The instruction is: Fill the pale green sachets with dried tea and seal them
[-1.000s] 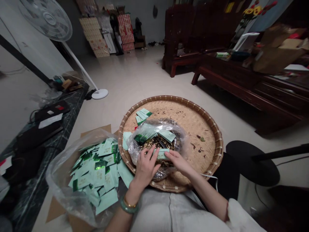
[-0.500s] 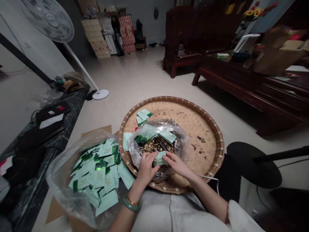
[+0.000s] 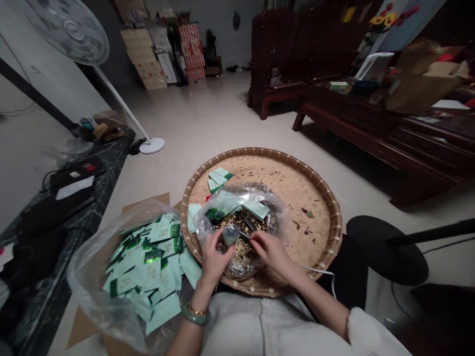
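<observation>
My left hand (image 3: 214,254) is closed on a small sachet (image 3: 230,235), its greyish mouth spread and tilted up. From the right, my right hand (image 3: 267,251) pinches a thin dark-handled utensil (image 3: 245,236); its far end meets the sachet's edge, and its head cannot be made out. Both hands are over a clear plastic bag (image 3: 279,217) of loose dark and pale dried bits (image 3: 243,252). A second dark handle (image 3: 250,224) lies in that mix. Several pale green sachets (image 3: 256,208) rest across the bag's far side.
The bag sits in a round woven bamboo tray (image 3: 319,198) with scattered dry bits and more sachets (image 3: 218,177). At left stands a big plastic bag (image 3: 87,277) full of green sachets (image 3: 148,272). A fan base (image 3: 152,145) and a black round base (image 3: 386,249) flank the tray.
Both hands were on the sachet, lying flat between them. Now the left hand alone holds it, turned and spread. The right hand has moved right and grips the thin utensil.
</observation>
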A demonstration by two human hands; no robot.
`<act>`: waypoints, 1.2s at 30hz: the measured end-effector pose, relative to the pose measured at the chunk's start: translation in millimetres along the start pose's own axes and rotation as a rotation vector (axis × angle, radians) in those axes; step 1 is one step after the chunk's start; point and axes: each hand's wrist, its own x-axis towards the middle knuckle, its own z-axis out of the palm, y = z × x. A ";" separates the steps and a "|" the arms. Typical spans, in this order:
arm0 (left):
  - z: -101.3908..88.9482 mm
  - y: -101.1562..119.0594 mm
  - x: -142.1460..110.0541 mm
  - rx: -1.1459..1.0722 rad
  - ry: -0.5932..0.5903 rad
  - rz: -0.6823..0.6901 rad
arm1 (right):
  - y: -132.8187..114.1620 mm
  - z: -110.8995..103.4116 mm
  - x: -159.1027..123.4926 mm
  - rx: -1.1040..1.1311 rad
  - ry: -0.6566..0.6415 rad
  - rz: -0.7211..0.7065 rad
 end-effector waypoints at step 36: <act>-0.8 -20.2 -3.6 -0.257 0.122 -0.269 | 14.4 33.1 17.4 -0.367 -0.298 0.025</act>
